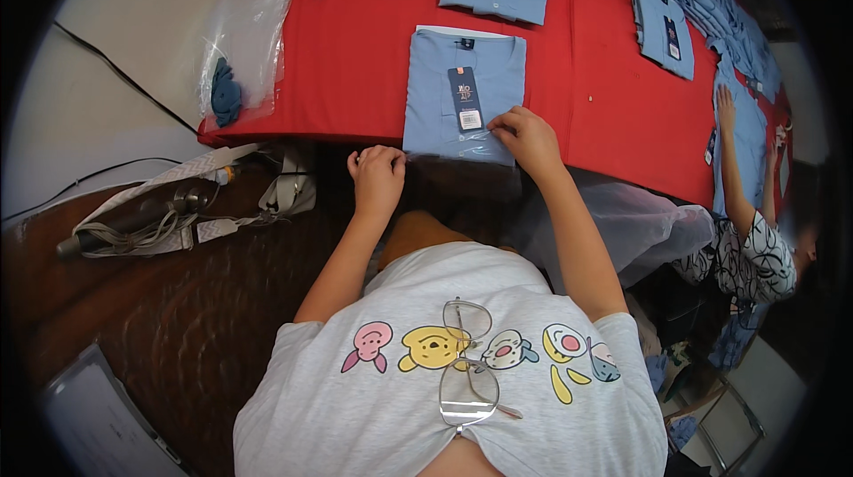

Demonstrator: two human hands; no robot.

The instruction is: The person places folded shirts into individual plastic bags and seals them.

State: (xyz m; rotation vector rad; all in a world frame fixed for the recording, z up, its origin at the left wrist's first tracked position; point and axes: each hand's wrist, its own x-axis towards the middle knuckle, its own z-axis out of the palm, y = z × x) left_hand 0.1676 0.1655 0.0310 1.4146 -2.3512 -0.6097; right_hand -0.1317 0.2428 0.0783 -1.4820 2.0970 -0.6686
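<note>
1. At 10 o'clock, a clear plastic bag [242, 33] lies at the left end of the red table [355, 59]; a dark blue cloth wad [226, 93] sits inside it. Below, at 9 o'clock, a grey strap bag [169, 210] rests on the dark floor.
2. Left hand [378, 177]: fingers curled and pressed together at the table's near edge, touching the lower left corner of the clear sleeve; likely steadies that edge.
3. Folded light blue shirt [462, 95] with dark hang tag [465, 97] lies at 12 o'clock, flat, collar away from the person, its lower end just over the table edge, apparently inside the sleeve.
4. Right hand [526, 138]: fingertips pinching the sleeve at the shirt's lower right corner.
5. More folded blue shirts [662, 28] lie at 1 o'clock. At 3 o'clock, another person's hand [726, 108] rests flat on a shirt.
</note>
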